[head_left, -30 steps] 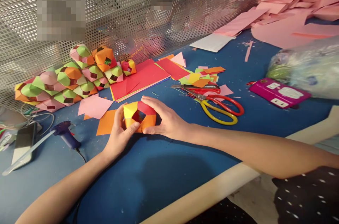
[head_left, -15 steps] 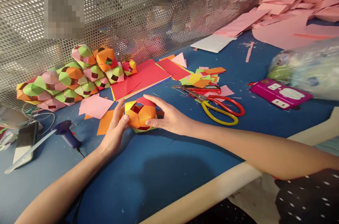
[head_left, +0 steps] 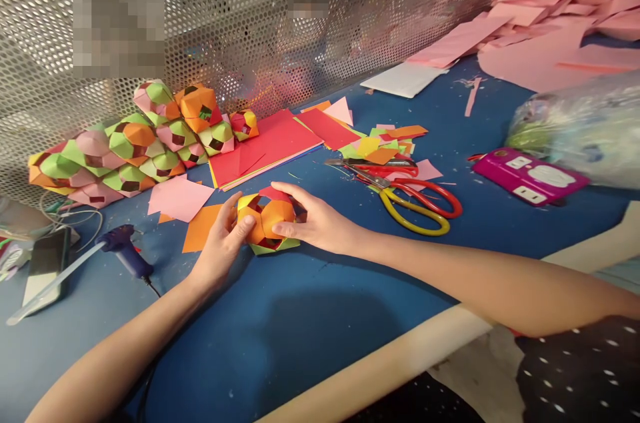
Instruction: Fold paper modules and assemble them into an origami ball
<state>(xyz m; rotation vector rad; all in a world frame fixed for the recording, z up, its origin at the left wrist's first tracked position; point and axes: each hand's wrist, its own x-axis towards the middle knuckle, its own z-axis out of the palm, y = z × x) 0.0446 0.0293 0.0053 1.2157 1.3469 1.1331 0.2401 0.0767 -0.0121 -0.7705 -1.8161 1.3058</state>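
Observation:
Between my hands, low over the blue table, is a folded paper ball [head_left: 264, 216] of orange, yellow, red and green pieces, with dark openings between them. My left hand [head_left: 225, 240] grips its left side, the thumb pressed on an orange face. On the other side my right hand [head_left: 320, 220] closes round it, thumb at the front and fingers over the red top. Part of the ball's back is covered by my fingers. Just behind my left hand lies an orange paper square [head_left: 199, 228], with pink paper [head_left: 183, 200] beyond it.
Finished paper balls [head_left: 133, 143] are stacked against the perforated metal screen [head_left: 215, 16]. Scissors [head_left: 405, 200], paper scraps [head_left: 385, 143] and a magenta power strip [head_left: 530, 176] lie to the right. A glue gun [head_left: 127, 253] and a phone [head_left: 47, 270] lie left. Red sheets [head_left: 270, 143] are behind.
My left hand has shifted slightly right, its thumb now further onto the ball's orange face. The ball has turned a little; my right hand keeps nearly the same place.

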